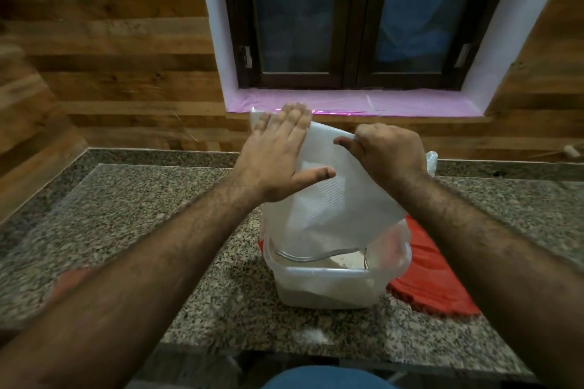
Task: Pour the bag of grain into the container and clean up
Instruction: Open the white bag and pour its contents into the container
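Observation:
A white translucent bag (335, 199) hangs upside down, its mouth inside a clear plastic container (328, 286) on the granite counter. Pale grain (343, 260) lies in the container. My left hand (278, 155) lies flat against the bag's upper left side, fingers straight and thumb spread. My right hand (388, 151) grips the bag's raised bottom edge with curled fingers. The far side of the bag is hidden.
A red lid (433, 281) lies on the counter (126, 230) to the right of the container, partly under it. A small white tuft (314, 336) sits near the counter's front edge. Behind stand a wood-panelled wall and a window with a pink sill (410, 103).

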A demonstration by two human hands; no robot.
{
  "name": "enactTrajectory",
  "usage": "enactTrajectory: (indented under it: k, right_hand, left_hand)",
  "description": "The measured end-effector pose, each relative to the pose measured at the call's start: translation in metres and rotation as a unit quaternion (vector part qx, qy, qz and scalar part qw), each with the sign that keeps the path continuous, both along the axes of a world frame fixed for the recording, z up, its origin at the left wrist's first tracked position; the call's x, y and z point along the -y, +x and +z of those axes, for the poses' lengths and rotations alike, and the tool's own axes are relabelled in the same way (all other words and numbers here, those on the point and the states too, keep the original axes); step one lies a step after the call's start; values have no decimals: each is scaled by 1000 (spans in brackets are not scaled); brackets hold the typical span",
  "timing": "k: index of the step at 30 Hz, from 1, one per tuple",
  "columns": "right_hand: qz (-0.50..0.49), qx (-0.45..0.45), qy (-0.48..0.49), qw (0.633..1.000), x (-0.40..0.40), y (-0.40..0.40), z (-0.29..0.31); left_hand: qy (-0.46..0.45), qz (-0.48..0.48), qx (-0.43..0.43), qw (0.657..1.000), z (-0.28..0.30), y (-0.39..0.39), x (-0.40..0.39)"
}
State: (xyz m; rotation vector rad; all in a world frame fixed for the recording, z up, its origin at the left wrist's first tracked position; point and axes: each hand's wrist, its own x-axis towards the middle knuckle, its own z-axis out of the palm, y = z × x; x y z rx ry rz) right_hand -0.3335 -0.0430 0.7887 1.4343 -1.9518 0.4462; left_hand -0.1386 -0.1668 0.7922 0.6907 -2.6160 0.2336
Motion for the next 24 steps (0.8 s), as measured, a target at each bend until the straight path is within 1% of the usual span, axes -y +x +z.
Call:
enactTrajectory:
  k: [1,4,5,7,8,9,11,12,15,16,18,19,21,22,24]
  right_hand:
    - [2,-7,2,1000,0,0,0]
    - [2,-16,0,1000,0,0,1]
    - [4,-17,-4,1000,0,-2,1]
    - [11,-24,-3,1000,0,-3,1]
    - [15,-28,1,999,0,-4,1]
    - [19,-30,1,999,0,-4,1]
    - [23,-23,-17,999,-2,-4,3]
    - [20,-18,-29,999,-2,-4,4]
    - [14,-31,-46,998,-1,-6,4]
    - [13,-38,-45,998,-1,-7,5]
    - [10,-34,-48,998,-1,-7,5]
    - [8,-30,-51,998,-1,-8,4]
    - [7,-34,-46,998,-1,-8,2]
    - [11,-42,-40,998,-1,-8,0]
    - [16,-48,-39,998,-2,-6,-1]
  left_hand:
    - [2,-7,-2,1000,0,0,-1]
    - [-20,-26,-104,994,4,3,-4]
    - [-16,-30,-102,994,5,2,-5]
    - [8,-25,-12,1000,6,0,-7]
    - [12,-21,19,1000,6,-1,-7]
    - [4,-24,3,1000,5,-1,-6]
    - [-32,-29,-82,996,5,1,-5]
    - [-36,-29,-96,994,7,2,-6]
    - [1,-5,-8,1000,10,0,-4]
    - [-2,2,-22,1000,10,-1,-4]
    - [-20,8,-83,996,8,0,-2]
    - [-19,9,-72,997,9,0,-1]
    - [-7,19,-16,1000,5,1,1]
    - [-12,23,-21,999,3,2,1]
    - [-33,17,-70,997,0,3,2]
